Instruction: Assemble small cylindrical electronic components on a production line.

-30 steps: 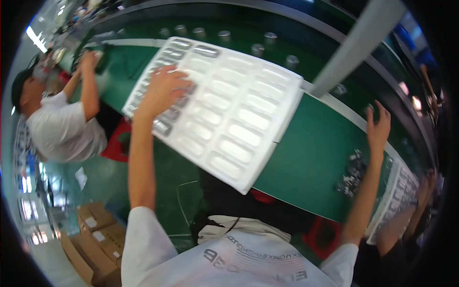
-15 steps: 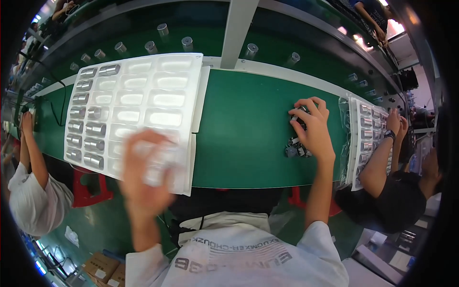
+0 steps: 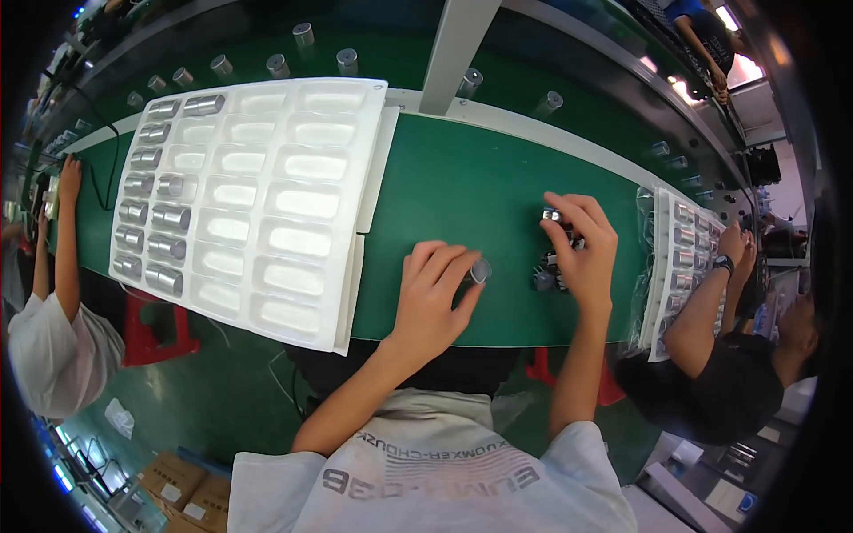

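My left hand [image 3: 434, 293] is closed around a silver metal cylinder [image 3: 481, 270], whose round end shows past the fingertips, at the middle of the bench near its front edge. Further right, my right hand [image 3: 585, 249] pinches a small black-and-silver part [image 3: 552, 214] between thumb and fingers. Beneath and beside that hand lies a small pile of dark parts [image 3: 545, 274], partly hidden by it. To the left, a white molded tray [image 3: 334, 233] holds several silver cylinders [image 3: 171, 217] in its two left columns; its right columns are bare pockets.
Several upright metal cylinders [image 3: 347, 60] stand on the dark green strip behind the bench's pale rail, near a grey post [image 3: 458, 53]. At right, a co-worker's hands [image 3: 736, 242] are at another filled tray [image 3: 662, 275]. Another person's arm [image 3: 67, 213] reaches in at far left.
My left hand has moved right, from over the white tray to the open bench, and now holds a cylinder. My right hand has lifted a small part from the pile.
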Action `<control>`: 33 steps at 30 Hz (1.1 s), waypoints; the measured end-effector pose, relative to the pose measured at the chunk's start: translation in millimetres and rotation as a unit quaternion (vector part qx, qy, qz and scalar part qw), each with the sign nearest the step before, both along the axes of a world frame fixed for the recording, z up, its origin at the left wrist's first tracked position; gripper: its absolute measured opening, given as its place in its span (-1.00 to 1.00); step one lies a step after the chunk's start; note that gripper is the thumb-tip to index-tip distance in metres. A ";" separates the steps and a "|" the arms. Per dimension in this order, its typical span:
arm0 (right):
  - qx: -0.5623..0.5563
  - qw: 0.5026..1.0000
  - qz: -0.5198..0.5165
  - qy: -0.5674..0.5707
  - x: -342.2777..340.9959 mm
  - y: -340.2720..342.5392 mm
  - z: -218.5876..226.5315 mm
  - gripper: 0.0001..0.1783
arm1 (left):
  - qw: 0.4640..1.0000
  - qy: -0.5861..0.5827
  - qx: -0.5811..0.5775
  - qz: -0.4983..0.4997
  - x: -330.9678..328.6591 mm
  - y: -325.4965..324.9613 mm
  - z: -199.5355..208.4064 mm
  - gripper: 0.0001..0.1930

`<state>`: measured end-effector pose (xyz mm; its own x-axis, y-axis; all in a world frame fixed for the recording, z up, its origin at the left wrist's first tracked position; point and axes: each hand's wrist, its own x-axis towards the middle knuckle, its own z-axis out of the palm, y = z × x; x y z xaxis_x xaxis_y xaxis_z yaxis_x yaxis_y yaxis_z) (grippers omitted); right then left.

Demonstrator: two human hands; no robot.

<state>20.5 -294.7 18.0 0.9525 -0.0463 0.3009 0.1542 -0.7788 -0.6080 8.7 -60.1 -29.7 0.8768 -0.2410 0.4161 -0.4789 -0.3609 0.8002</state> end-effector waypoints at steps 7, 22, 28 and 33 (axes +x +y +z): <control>0.306 0.949 0.074 0.019 -35.9 57.9 -10.8 -0.78 | 0.999 0.037 -0.010 0.017 8.5 5.8 -1.9 -0.56; 0.051 0.987 -0.014 -0.151 -41.4 97.1 -27.8 -0.73 | 0.998 0.045 -0.032 0.033 8.3 0.3 -9.8 -0.57; 0.052 0.997 -0.040 -0.042 -49.1 99.0 -6.0 -0.76 | 0.998 0.043 -0.035 0.034 7.2 -1.0 -11.4 -0.57; 0.015 0.998 -0.048 -0.049 -42.2 105.6 51.5 -0.78 | 0.998 0.046 -0.038 0.028 9.1 -0.5 -9.2 -0.56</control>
<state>-21.7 -189.1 69.5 0.9094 -0.1470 0.3890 0.1389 -0.7743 -0.6174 17.8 -60.6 -38.9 0.9231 -0.1621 0.3486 -0.3835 -0.3222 0.8656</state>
